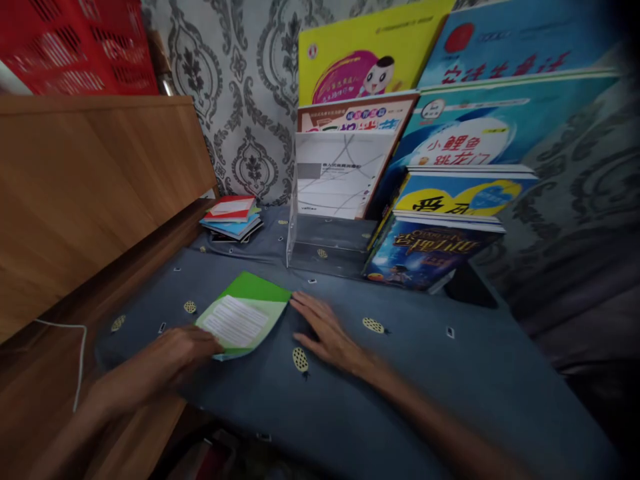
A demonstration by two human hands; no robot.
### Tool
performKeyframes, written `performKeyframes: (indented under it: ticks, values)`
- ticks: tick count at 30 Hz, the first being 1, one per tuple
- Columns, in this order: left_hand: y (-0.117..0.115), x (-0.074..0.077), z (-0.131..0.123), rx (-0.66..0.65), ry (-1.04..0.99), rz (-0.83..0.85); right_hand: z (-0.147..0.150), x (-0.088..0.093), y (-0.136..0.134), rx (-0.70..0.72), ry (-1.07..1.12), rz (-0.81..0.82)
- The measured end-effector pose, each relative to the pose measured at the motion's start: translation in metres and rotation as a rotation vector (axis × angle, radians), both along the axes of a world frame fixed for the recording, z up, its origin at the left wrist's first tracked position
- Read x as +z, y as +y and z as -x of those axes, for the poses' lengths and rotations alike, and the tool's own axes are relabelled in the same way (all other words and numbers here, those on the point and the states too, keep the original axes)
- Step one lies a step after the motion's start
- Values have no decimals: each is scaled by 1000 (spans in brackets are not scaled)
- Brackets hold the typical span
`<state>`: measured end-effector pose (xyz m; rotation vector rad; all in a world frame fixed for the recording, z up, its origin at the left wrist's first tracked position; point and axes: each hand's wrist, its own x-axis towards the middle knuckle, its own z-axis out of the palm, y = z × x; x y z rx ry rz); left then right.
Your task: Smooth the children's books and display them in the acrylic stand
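A thin green booklet with a white block of printed text lies at an angle on the dark grey-blue cloth. My left hand is closed on its near left corner, the fingers bent over the edge. The booklet's near side bows up slightly, and a light blue edge shows underneath. At the right corner, my right hand has its fingers stretched out and its thumb apart. Its fingertips reach the corner; whether they press on it I cannot tell.
A clear acrylic rack behind the booklet holds several upright picture books. To its left lies a small stack of booklets. A wooden cabinet with a red plastic basket on top borders the left side, near a white cable.
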<state>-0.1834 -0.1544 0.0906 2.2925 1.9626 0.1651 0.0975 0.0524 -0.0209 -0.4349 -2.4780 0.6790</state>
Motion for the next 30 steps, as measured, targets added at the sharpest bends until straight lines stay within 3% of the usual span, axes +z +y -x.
performKeyframes:
  ticks: [2,4,7,10,13,16,19,22,24,27,30]
  values:
    - [-5,25,-4,-110,-153,83,4,3,-11,72,-29,-7]
    - [-5,51,-6,-139,-233,120,6,9,-19,103,-21,17]
    - [7,84,-8,-95,-266,-134,5,22,-33,87,25,185]
    - [38,106,-13,-4,-257,-361,1,39,-49,-4,88,479]
    - [87,111,-23,1,-254,-485,-1,52,-69,-56,204,796]
    - [143,95,-35,-157,-265,-437,-5,52,-88,-73,334,1132]
    - [185,59,-44,-317,-251,-393,-13,43,-102,-239,422,1385]
    - [201,15,-45,-312,-249,-362,-29,33,-107,-431,394,1556]
    - [199,-11,-40,-240,-261,-330,-43,28,-104,-449,298,1622]
    - [186,-40,-26,-93,-247,-263,-67,28,-93,-374,78,1523]
    - [171,-60,-15,4,-180,-208,-83,36,-78,-344,-170,1132]
